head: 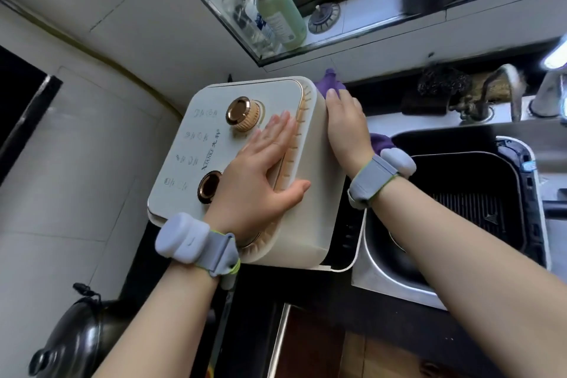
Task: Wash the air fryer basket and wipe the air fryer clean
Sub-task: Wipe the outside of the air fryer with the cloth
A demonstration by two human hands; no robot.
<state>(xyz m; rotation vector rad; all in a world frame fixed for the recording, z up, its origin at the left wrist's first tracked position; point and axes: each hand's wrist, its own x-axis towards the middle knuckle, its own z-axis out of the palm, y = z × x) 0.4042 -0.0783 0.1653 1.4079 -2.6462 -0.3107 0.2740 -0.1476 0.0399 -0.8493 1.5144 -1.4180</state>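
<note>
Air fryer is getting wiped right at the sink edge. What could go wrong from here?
1. The air fryer sits beside the sink; the right hand pressing the purple cloth sideways could shift it, though the left hand steadies the top.
2. Its white cord trails along the sink rim and might get wet.
3. The left hand lies near the gold dial and could turn it.

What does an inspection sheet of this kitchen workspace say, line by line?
Surface: dark counter beside a steel sink.
Job's things: cream air fryer on the counter; black basket in the sink; purple cloth.
Clutter: bottles on the sill, dark pot, scourer.
Hands: left hand flat on the fryer's top; right hand presses the cloth on its side.
Cables: white cord beside the fryer.
Surroundings: tiled wall, window, tap.
</note>
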